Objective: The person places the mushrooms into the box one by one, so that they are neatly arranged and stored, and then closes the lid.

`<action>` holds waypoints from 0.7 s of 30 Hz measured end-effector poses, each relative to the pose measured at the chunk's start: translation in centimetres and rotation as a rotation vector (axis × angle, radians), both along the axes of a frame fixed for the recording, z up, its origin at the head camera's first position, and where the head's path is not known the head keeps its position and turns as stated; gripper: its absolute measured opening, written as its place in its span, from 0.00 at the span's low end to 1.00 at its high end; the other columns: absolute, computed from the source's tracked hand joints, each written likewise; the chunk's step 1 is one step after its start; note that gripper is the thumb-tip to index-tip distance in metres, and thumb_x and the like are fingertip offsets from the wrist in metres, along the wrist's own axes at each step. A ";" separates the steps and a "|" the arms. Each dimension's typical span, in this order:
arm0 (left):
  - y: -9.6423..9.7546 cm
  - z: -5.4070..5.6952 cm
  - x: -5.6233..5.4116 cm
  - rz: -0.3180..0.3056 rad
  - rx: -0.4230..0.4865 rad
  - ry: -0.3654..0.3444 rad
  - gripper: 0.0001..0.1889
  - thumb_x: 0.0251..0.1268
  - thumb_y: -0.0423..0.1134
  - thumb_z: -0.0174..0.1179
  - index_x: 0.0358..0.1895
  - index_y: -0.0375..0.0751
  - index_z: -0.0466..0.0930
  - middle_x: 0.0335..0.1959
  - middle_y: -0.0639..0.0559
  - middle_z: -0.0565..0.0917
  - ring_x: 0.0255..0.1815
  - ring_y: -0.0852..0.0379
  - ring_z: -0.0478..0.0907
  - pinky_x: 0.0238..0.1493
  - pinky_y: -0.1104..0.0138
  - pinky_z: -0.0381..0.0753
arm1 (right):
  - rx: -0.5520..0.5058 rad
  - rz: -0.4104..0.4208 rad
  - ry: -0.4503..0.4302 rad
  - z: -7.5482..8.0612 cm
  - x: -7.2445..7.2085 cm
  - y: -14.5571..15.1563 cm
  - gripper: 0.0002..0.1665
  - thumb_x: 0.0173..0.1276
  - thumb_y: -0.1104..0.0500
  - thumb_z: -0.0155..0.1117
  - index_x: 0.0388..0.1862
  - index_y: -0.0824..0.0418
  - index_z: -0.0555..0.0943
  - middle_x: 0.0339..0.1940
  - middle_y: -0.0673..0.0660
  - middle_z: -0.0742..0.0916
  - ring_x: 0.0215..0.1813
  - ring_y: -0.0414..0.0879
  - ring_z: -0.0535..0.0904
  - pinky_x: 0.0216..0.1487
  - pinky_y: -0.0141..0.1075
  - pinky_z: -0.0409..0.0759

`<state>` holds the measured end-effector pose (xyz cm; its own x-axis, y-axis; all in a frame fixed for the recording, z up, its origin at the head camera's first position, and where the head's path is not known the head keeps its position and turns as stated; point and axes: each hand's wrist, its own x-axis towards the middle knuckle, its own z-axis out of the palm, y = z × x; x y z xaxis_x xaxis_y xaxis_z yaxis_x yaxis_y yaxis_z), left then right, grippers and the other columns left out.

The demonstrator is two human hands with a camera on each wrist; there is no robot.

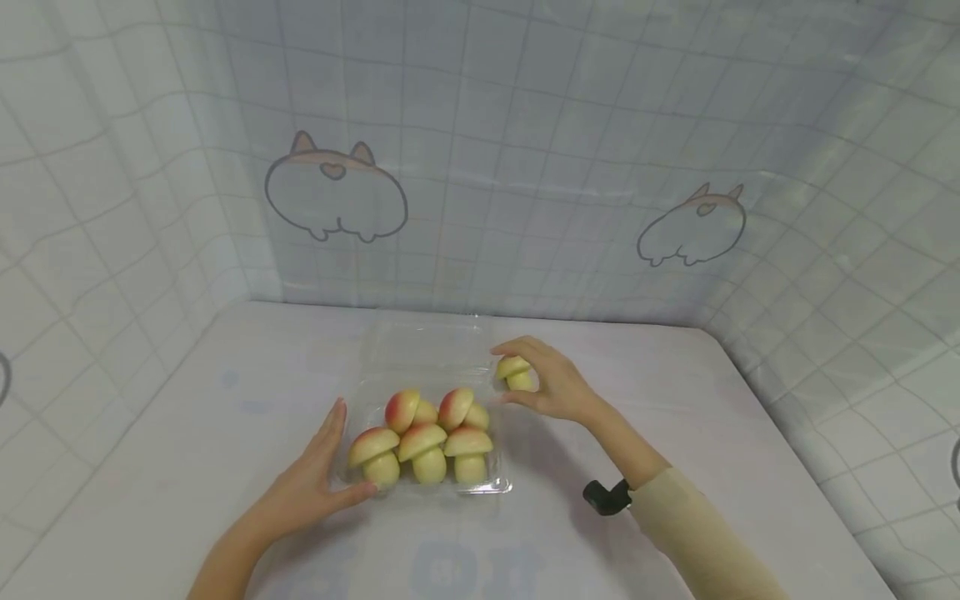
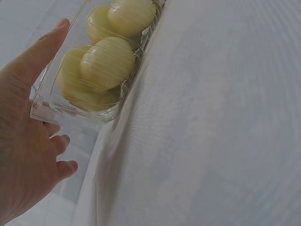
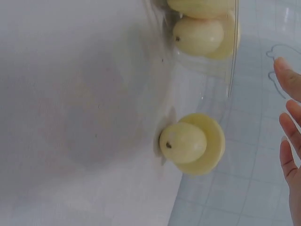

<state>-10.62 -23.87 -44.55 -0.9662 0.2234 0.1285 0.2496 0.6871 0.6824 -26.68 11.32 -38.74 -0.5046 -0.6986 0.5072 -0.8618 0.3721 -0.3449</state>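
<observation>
A clear plastic clamshell box (image 1: 498, 485) lies on the table with its lid (image 1: 427, 342) folded back. Inside sit several mushroom-shaped pieces (image 1: 427, 454), pale yellow with red-blushed caps. My left hand (image 1: 318, 475) spreads round the box's near left corner, thumb along the front and fingers along the side. In the left wrist view, that thumb (image 2: 42, 54) lies right at the clear wall. One more mushroom-shaped piece (image 3: 188, 143) stands on the table just right of the box. My right hand (image 1: 551, 379) arches over it with fingers and thumb apart; the right wrist view shows a gap between them.
The white-covered table (image 1: 187, 467) meets a grid-patterned cloth wall (image 1: 495, 167) at the back, with more such cloth at both sides. A small black piece (image 1: 606, 498) shows beside my right sleeve (image 1: 697, 533).
</observation>
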 end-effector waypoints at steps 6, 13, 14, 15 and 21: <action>0.0 0.1 0.0 0.004 0.004 -0.008 0.61 0.54 0.57 0.68 0.77 0.37 0.31 0.78 0.38 0.37 0.75 0.34 0.38 0.73 0.54 0.39 | 0.013 -0.039 0.010 -0.3 -0.5 1.2 0.40 0.48 0.54 0.81 0.62 0.55 0.74 0.57 0.49 0.80 0.59 0.44 0.74 0.61 0.42 0.72; -0.1 0.0 0.1 0.004 0.005 0.007 0.61 0.55 0.57 0.68 0.77 0.36 0.31 0.77 0.37 0.37 0.75 0.34 0.39 0.67 0.78 0.32 | 0.014 -0.072 0.018 -0.4 -0.7 2.2 0.42 0.46 0.55 0.82 0.62 0.54 0.74 0.58 0.49 0.80 0.56 0.45 0.75 0.57 0.43 0.75; -0.1 0.0 0.1 0.004 0.004 0.008 0.61 0.55 0.57 0.68 0.77 0.36 0.31 0.77 0.37 0.37 0.75 0.34 0.39 0.66 0.78 0.32 | 0.016 -0.078 0.017 -0.4 -0.7 2.4 0.42 0.46 0.54 0.82 0.62 0.54 0.74 0.58 0.50 0.79 0.55 0.45 0.75 0.55 0.43 0.76; -0.1 0.0 0.1 0.004 0.003 0.007 0.61 0.55 0.57 0.68 0.77 0.37 0.31 0.77 0.37 0.37 0.75 0.34 0.39 0.66 0.79 0.32 | 0.017 -0.084 0.013 -0.4 -0.7 2.5 0.43 0.46 0.53 0.82 0.62 0.54 0.74 0.58 0.50 0.79 0.55 0.46 0.75 0.54 0.42 0.76; -0.2 0.0 0.1 0.006 0.001 -0.004 0.61 0.55 0.58 0.68 0.77 0.38 0.31 0.78 0.38 0.37 0.76 0.34 0.38 0.64 0.82 0.31 | 0.026 -0.120 0.001 -0.3 -0.9 3.5 0.45 0.45 0.53 0.83 0.63 0.54 0.73 0.56 0.51 0.80 0.54 0.47 0.75 0.49 0.44 0.78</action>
<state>-10.48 -24.06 -44.57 -0.9681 0.2172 0.1249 0.2427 0.6882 0.6837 -27.57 14.80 -39.06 -0.5852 -0.6459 0.4903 -0.8106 0.4813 -0.3335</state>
